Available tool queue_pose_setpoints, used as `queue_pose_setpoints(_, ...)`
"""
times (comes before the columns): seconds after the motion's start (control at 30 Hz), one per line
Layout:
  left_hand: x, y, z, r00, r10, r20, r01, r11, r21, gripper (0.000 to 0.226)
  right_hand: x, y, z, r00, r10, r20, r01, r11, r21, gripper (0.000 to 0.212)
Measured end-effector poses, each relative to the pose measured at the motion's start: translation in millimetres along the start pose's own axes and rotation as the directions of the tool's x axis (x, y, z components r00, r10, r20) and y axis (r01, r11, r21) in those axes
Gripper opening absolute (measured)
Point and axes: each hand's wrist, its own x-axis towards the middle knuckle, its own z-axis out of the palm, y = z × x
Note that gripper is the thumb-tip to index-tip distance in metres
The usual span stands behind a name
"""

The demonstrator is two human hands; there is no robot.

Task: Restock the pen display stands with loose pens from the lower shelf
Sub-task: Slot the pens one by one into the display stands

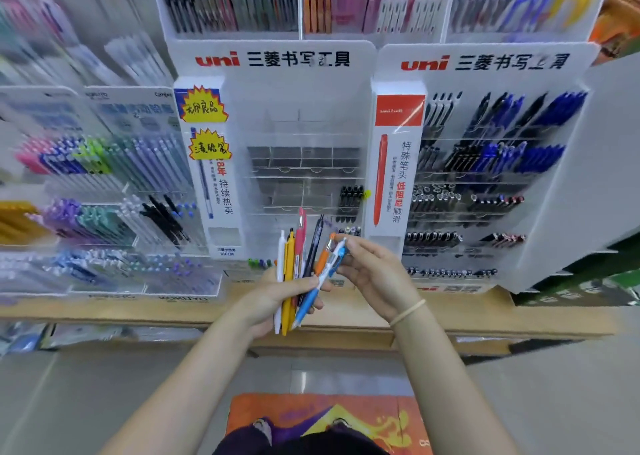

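My left hand (277, 298) grips a bunch of loose pens (294, 264) held upright: white, yellow, pink, dark and orange ones. My right hand (370, 271) pinches the top end of a blue-and-white pen (320, 281) that leans out of the bunch. Both hands are in front of the middle clear display stand (304, 163), whose compartments are mostly bare apart from a few black pens (351, 200) at its lower right. To the right, a second stand (491, 177) holds rows of blue and black pens.
A wooden shelf edge (485, 319) runs across below the stands, with a lower shelf (104, 333) under it. Stands of coloured pens (97, 191) fill the left side. More pen racks (374, 7) hang above. An orange floor mat (346, 416) lies at my feet.
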Motion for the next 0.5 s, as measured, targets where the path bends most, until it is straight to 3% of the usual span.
queue_pose_setpoints(0.13, -1, 8, -9, 0.997, 0.048, -0.066, -0.05, 0.998, -0.033, 0.037, 18, -10, 7, 0.995, 0.033, 0.093, -0.032, 0.999, -0.018, 0.031)
queue_pose_setpoints(0.23, 2, 13, -22, 0.984, 0.082, -0.156, -0.094, 0.993, -0.067, 0.035, 32, -20, 16, 0.999, -0.018, 0.044, 0.021, 0.998, -0.056, 0.018)
queue_pose_setpoints(0.37, 8, 23, -51, 0.928, 0.148, -0.342, -0.183, 0.98, -0.073, 0.023, 55, -46, 33, 0.975, -0.204, -0.083, 0.185, 0.963, -0.195, 0.011)
queue_pose_setpoints(0.5, 8, 39, -85, 0.915, 0.163, -0.37, -0.203, 0.977, -0.069, 0.015, 78, -69, 70, 0.889, -0.436, -0.138, 0.356, 0.85, -0.389, 0.011)
